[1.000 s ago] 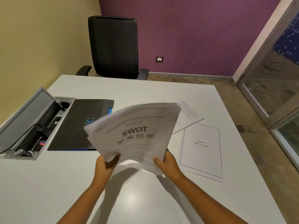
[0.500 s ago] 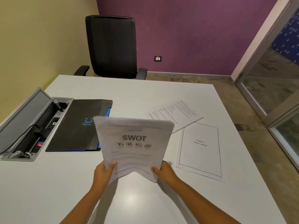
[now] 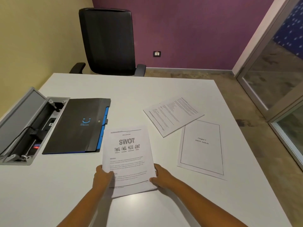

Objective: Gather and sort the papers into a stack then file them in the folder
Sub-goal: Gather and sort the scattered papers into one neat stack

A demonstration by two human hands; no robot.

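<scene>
Stack (image 3: 129, 159) lowered flat onto table (image 3: 49, 185); both hands (image 3: 102, 176) grip its edges.

Head view. A stack of papers (image 3: 128, 158) headed "SWOT" lies on the white table (image 3: 49, 185), gripped at its near corners by the left hand (image 3: 102, 176) and right hand (image 3: 162, 175). A black folder (image 3: 73, 126) lies to its left beside an open cable box (image 3: 24, 126); a text sheet (image 3: 173, 115) and a "Chapter 4" title page (image 3: 201, 146) lie to the right. A black office chair (image 3: 107, 41) stands beyond.
</scene>
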